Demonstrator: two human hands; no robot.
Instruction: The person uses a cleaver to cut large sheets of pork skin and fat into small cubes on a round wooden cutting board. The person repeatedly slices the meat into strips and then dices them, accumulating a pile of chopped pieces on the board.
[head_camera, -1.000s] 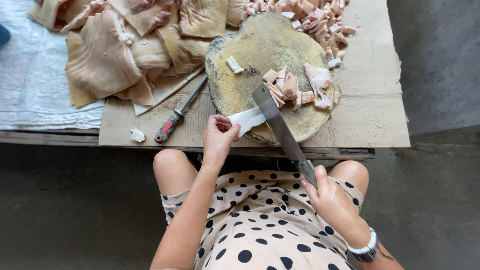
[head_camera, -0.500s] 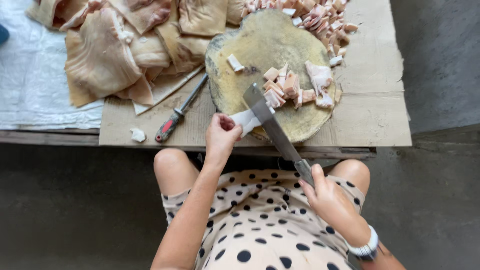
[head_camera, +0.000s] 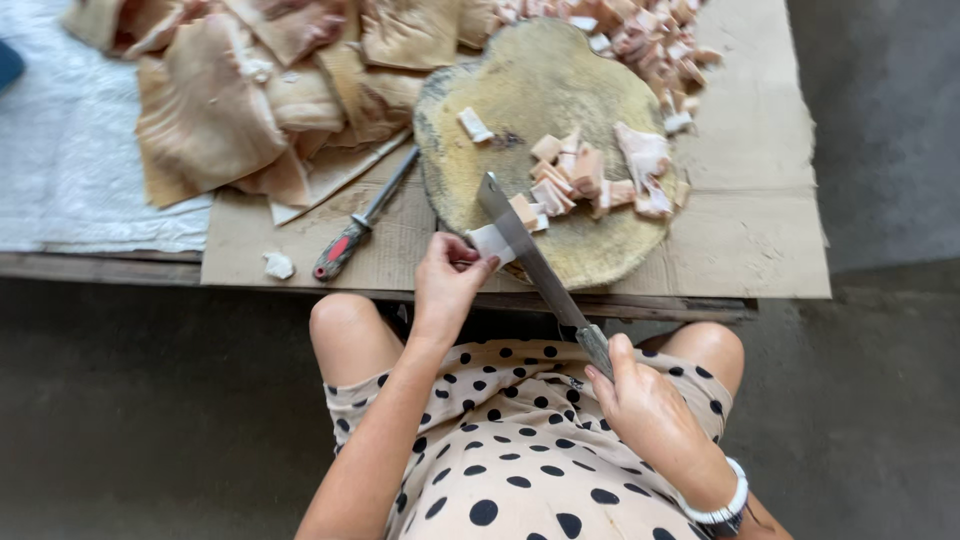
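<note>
the left hand (head_camera: 447, 285) pinches the near end of a pale strip of pork skin (head_camera: 492, 243) at the front edge of the round chopping block (head_camera: 560, 90), fingers closed on it. the right hand (head_camera: 645, 405) is wrapped shut around the handle of a cleaver (head_camera: 520, 235), well back over the lap. the blade's long axis runs on a slant from that hand up and to the left, and its far end lies across the strip just beyond the left fingertips, so steel and fingers are just beside each other. the strip lies roughly crosswise to the blade and is far nearer the left hand than the right. cut cubes of meat (head_camera: 590, 175) sit heaped on the block past the blade. a red-handled sharpening steel (head_camera: 362, 222) lies on the cardboard (head_camera: 760, 230) covering the worktop, to the left, near whole slabs of skin (head_camera: 210, 110).
</note>
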